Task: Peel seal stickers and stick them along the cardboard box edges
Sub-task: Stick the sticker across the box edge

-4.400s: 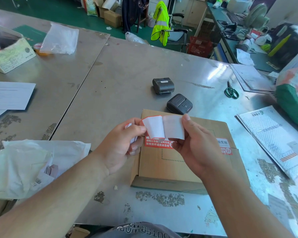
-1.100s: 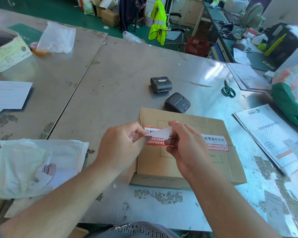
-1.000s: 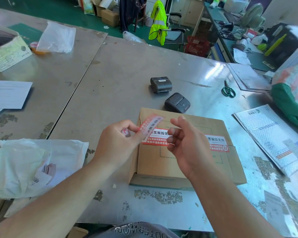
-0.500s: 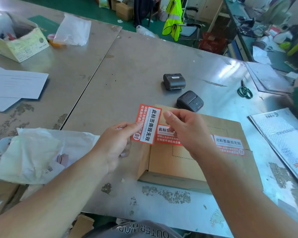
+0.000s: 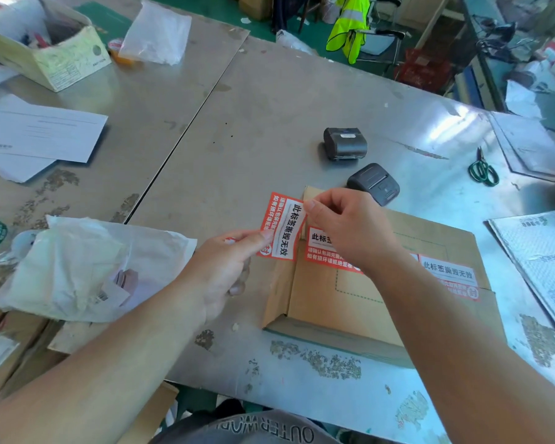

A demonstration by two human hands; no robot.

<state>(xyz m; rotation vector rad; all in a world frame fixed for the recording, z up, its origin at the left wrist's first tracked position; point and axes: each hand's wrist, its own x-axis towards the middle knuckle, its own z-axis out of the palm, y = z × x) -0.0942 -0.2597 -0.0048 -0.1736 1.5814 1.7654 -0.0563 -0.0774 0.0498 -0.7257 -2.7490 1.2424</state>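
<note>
Several white papers (image 5: 36,136) are lying along the left edge of the worktop (image 5: 269,107). An open carton (image 5: 45,49) is sitting in its far-left corner, and a crumpled white bag (image 5: 87,267) is sprawling at the near-left edge. Right of the bag, the left hand (image 5: 218,274) is pinching the lower end of a red-and-white seal sticker (image 5: 281,227) between thumb and forefinger, its other fingers (image 5: 237,286) curling underneath. The sticker is standing upright in the air (printed face toward the camera), just off the left edge of the cardboard box (image 5: 382,302). The right hand (image 5: 350,232) is gripping the sticker's upper right edge with its curled fingertips. The box is lying flat near the worktop's front edge, carrying a first applied sticker (image 5: 326,251) and, further right, a second applied sticker (image 5: 447,274). Two black devices (image 5: 345,144) are sitting just beyond the box. Green scissors (image 5: 483,169) and a padded mailer (image 5: 542,251) are lying toward the right edge.
</note>
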